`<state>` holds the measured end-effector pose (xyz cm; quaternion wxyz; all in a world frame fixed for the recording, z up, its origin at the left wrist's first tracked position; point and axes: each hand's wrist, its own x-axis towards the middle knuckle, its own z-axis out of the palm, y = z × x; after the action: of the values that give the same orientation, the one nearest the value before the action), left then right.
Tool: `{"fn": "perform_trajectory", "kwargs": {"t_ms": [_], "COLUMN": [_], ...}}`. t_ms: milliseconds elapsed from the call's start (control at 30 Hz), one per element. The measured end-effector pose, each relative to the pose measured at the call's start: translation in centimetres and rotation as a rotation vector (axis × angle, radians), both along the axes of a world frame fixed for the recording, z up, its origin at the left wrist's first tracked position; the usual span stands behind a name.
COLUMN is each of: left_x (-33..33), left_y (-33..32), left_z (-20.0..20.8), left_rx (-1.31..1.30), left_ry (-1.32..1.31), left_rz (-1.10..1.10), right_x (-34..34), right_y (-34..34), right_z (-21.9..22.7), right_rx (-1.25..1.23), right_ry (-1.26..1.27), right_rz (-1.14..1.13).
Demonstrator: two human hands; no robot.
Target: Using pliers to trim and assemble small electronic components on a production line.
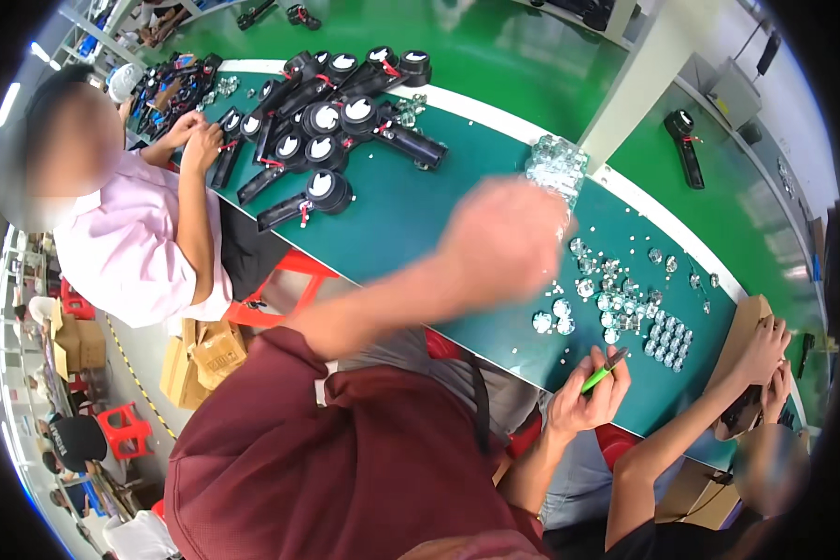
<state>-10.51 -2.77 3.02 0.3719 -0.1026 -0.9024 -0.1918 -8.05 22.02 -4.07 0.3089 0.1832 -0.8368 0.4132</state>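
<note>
My left hand (509,238) is stretched out over the green table, smeared by motion, its fingers not readable. Just beyond it stands a stacked block of clear plastic parts (557,166), partly covered by the hand. In my right hand (590,397), at the table's near edge, is a slim green tool with a dark tip (599,373), gripped like a pen. Beyond that hand lie loose clear round parts (616,303), some with small white bits around them. Similar parts stand in neat rows (668,342) to the right.
Black handheld devices with round heads (322,149) are piled on the table (397,219) at the left. A person in a pink shirt (140,243) works there; another person's hands (765,359) are at the right end beside a cardboard box (733,350). A white post (639,79) rises behind.
</note>
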Motion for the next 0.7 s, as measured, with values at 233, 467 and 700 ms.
{"fn": "perform_trajectory", "kwargs": {"t_ms": [233, 467, 700], "left_x": [-0.3, 2.8, -3.3], "left_y": [-15.1, -14.0, -14.1], "left_z": [-3.4, -2.3, -2.7], "left_rx": [-0.376, -0.258, -0.330], "left_ry": [-0.308, -0.435, -0.363], "left_rz": [0.296, 0.329, 0.600], "right_x": [-0.1, -0.2, 0.0], "right_y": [-0.1, -0.1, 0.3], "right_z": [0.1, -0.1, 0.1], "right_rx": [-0.013, -0.009, 0.050], "right_ry": [-0.011, -0.030, -0.083], "right_rz": [0.006, 0.012, 0.060]}}
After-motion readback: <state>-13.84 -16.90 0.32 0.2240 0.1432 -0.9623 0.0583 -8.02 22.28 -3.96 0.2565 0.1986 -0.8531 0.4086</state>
